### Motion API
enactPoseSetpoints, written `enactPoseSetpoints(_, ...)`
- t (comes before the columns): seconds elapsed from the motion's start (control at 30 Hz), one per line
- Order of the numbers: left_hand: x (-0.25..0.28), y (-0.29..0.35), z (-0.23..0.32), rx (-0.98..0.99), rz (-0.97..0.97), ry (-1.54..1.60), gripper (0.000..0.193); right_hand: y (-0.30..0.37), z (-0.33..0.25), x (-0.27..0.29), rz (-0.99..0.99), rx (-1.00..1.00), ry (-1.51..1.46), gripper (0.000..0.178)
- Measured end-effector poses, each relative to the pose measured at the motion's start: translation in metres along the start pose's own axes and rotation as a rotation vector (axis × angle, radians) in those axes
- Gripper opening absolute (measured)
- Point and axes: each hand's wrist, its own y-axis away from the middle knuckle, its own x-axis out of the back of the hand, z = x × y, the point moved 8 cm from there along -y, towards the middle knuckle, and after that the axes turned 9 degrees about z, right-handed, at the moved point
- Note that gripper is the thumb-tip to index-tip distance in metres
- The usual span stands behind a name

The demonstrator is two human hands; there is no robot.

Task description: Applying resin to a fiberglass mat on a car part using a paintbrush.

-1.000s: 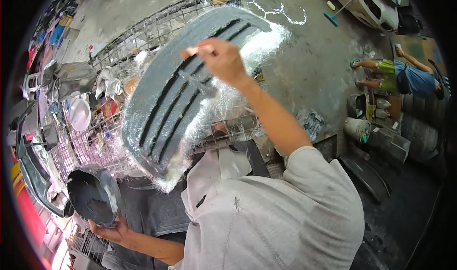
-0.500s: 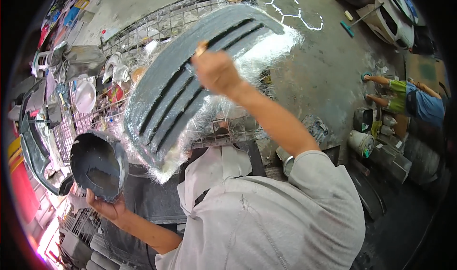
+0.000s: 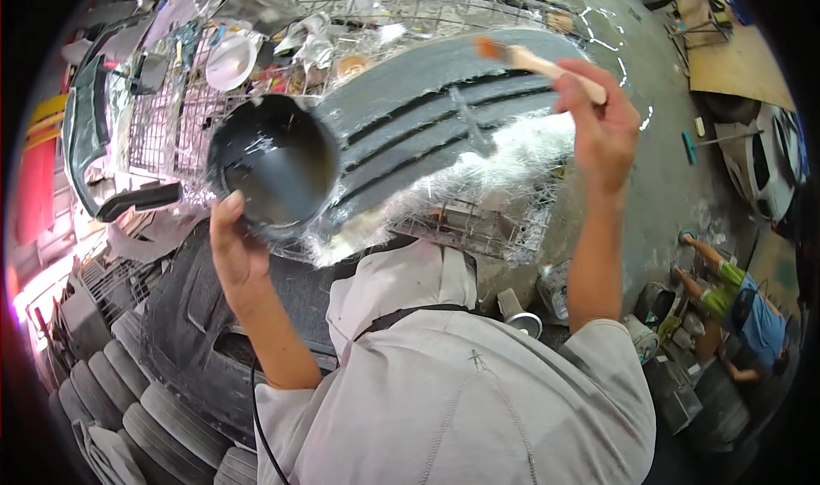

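Note:
My left hand (image 3: 242,250) grips the lower rim of a dark round tub (image 3: 231,147), thumb over the edge. The tub is tilted, and glossy dark liquid shows inside it. My right hand (image 3: 605,135) is closed around a paintbrush (image 3: 547,63) with a pale wooden handle. Its orange-brown bristles point left, over the far edge of a long curved grey panel (image 3: 410,96). That panel has several dark lengthwise slots and a wet-looking surface. White glass-fibre strands (image 3: 504,164) fringe its near edge. The tub overlaps the panel's left end in view.
Wire mesh (image 3: 154,130) lies beneath and left of the panel, with a white bowl (image 3: 231,62) and scraps on it. Several stacked tyres (image 3: 141,425) stand at lower left beside a large black moulded part (image 3: 192,348). At far right is another person (image 3: 756,323).
My right hand has moved from the panel's middle to its right end, and the brush now shows fully. The tub has come up against the panel's left end in view. The whole view has turned.

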Motion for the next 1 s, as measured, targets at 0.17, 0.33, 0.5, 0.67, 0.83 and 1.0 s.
enactPoseSetpoints(0.17,-0.014,-0.009,-0.014,-0.021,-0.027,-0.048,0.038,0.046,-0.099,-0.127,-0.533,0.470,-0.196,0.012)
enactPoseSetpoints(0.33,-0.039,-0.007,-0.014,-0.001,0.012,0.001,0.035,0.038,-0.023,-0.189,-0.748,-0.091,0.021,0.019)
enactPoseSetpoints(0.5,-0.008,-0.019,-0.019,0.058,-0.019,0.061,0.036,0.036,0.029,-0.170,-0.629,-0.554,-0.358,0.017)
enactPoseSetpoints(0.67,0.052,-0.039,-0.023,0.104,0.123,0.065,0.041,0.049,0.078,-0.150,-0.419,-0.478,-0.235,0.020)
enactPoseSetpoints(0.83,0.069,-0.045,0.001,0.054,0.105,0.088,0.041,0.056,0.088,-0.099,-0.053,-0.131,0.301,0.021)
enactPoseSetpoints(1.0,0.084,-0.061,0.022,0.026,0.101,0.067,0.042,0.098,0.021,-0.130,0.091,0.437,0.641,0.009)
